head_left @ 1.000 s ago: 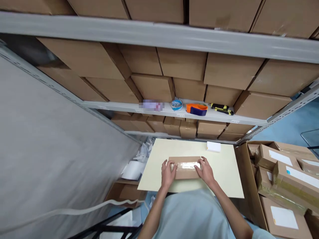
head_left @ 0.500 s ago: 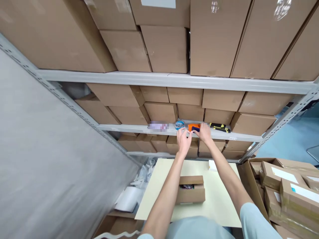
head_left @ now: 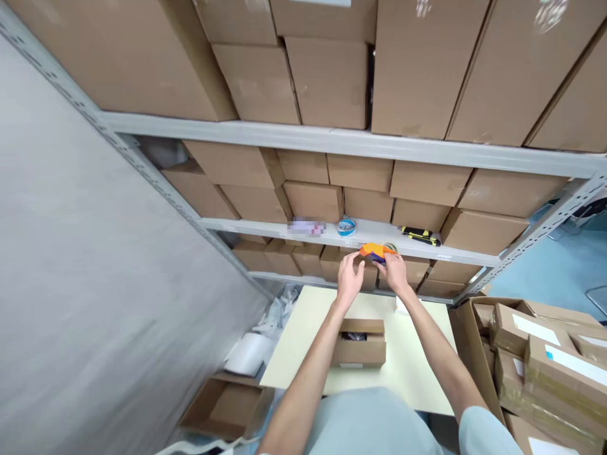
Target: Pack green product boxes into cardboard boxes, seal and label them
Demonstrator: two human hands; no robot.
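"Head view: what can you tell me?"

"From my end, I see the right hand (head_left: 394, 272) closed around the right end of an orange-and-blue tape dispenser (head_left: 372, 251), held just before the shelf (head_left: 374, 230) edge, above the bench (head_left: 417, 373)."

"And the left hand (head_left: 349, 278)?"

"Fingers loosely curved, thumb apart, at the dispenser's left end. I can't tell whether they grip."

"How would it handle?"

"Light and stiff, I'd judge: hard plastic, slightly slick, hardly fragile. I'd take it by its body, clear of any cutting edge; I can't make one out."

"Nearby?"

"Blue tape roll (head_left: 346, 227) on the shelf; open carton (head_left: 363, 354) on the bench."
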